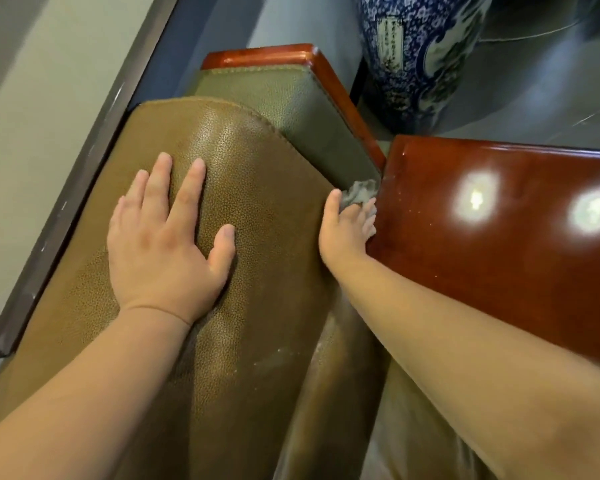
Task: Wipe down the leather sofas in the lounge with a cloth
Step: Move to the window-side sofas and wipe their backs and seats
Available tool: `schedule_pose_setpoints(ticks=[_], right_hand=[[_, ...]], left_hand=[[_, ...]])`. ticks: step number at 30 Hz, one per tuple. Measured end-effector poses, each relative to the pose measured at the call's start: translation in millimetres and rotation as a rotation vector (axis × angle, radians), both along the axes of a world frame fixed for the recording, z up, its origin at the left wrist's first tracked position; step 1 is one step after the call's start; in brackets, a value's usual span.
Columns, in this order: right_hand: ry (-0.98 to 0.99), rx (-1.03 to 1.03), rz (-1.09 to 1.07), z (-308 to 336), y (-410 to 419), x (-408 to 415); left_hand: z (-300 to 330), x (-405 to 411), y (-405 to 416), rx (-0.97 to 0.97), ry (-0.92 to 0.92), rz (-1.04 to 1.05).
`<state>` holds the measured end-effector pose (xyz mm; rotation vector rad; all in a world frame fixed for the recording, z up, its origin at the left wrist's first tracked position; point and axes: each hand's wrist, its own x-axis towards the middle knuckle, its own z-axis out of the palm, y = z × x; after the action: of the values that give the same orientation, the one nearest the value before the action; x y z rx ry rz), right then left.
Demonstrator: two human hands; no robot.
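I see the brown pebbled-leather sofa cushion (229, 271) braced under my flat, spread left hand (163, 244). My right hand (349, 230) pinches the crumpled grey cloth (359, 194) in the gap beside the glossy red-brown wooden armrest (499, 244). Jammed there, the cloth could snag and slip from my grip.

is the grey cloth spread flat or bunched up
Bunched up. The grey cloth shows as a crumpled wad in the right hand, pushed into the gap between the brown leather cushion and the glossy red-brown wooden armrest.

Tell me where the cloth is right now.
The cloth is right of centre in the head view, held by the right hand in the gap between the cushion and the wooden armrest.
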<state>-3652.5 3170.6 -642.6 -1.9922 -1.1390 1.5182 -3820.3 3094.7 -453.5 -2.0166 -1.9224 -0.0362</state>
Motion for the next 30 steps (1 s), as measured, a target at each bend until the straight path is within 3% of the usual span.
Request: schedule_pose_setpoints(ticks=[3,5,9,12,17,19,21,25,27,30], right_hand=[[0.084,0.027,0.254,3,-111,-31],[0.182,0.040,0.281,-1,-135,-34],[0.094,0.013,0.013,-7,-49,-9],[0.045,0.010,-0.035,-3,-35,-7],[0.189,0.275,0.443,27,-198,-43],[0.187,0.317,0.523,29,-204,-41],[0.072,0.371,0.409,25,-158,-35],[-0.026,0.143,0.110,29,-76,-35],[0.140,0.300,0.144,47,-121,-57],[0.286,0.527,0.430,75,-229,-83]], left_hand=[[2,0,0,-0.008,-0.010,0.006],[2,1,-1,-0.012,-0.006,0.005],[-1,-4,1,0.009,0.001,-0.011],[-4,-4,0,0.013,-0.003,-0.003],[-3,-4,-1,-0.007,-0.009,0.015],[0,-2,-1,-0.025,-0.011,0.023],[0,-1,0,-0.030,-0.002,0.041],[-6,-5,-2,-0.004,0.014,0.035],[-7,-6,-3,-0.011,0.003,0.038],[4,-3,-4,-0.057,-0.015,0.070]])
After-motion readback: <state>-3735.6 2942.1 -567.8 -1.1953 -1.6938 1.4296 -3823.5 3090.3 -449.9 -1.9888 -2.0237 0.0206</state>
